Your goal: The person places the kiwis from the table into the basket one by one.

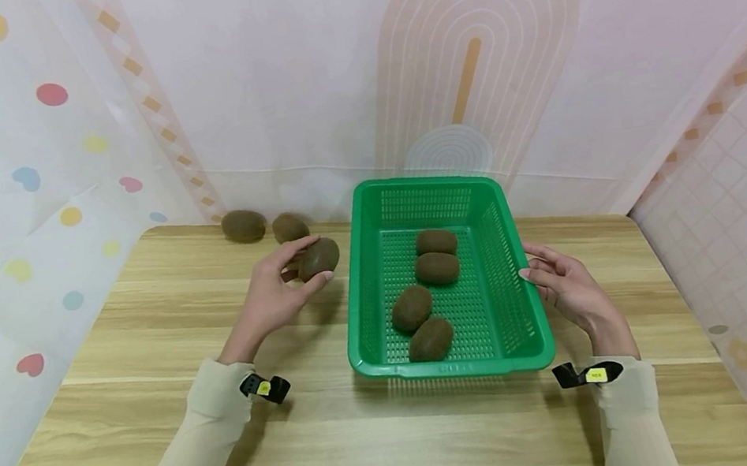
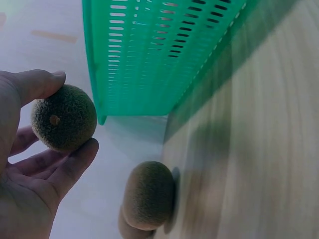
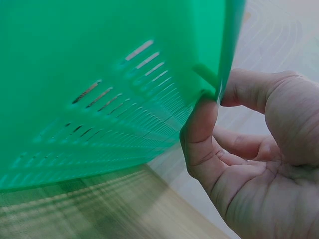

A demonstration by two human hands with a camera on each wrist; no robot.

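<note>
My left hand (image 1: 275,286) grips a brown kiwi (image 1: 320,258) between thumb and fingers, raised over the table just left of the basket. In the left wrist view that kiwi (image 2: 64,118) shows its stem end, and the hand (image 2: 30,164) wraps it from one side. The green plastic basket (image 1: 353,307) has slotted walls and holds several kiwis, two toward the back (image 1: 439,268) and two nearer the front (image 1: 431,339). On the basket's right rim my right hand (image 1: 571,293) pinches the edge, thumb on top and fingers curled beneath, as the right wrist view shows with the hand (image 3: 259,149).
Two more kiwis lie at the table's back edge, one farther left (image 1: 243,226) and one (image 1: 290,227) just behind my left hand. The wooden table (image 1: 162,310) meets a patterned cloth wall (image 1: 268,96) at the back, with cloth on both sides too.
</note>
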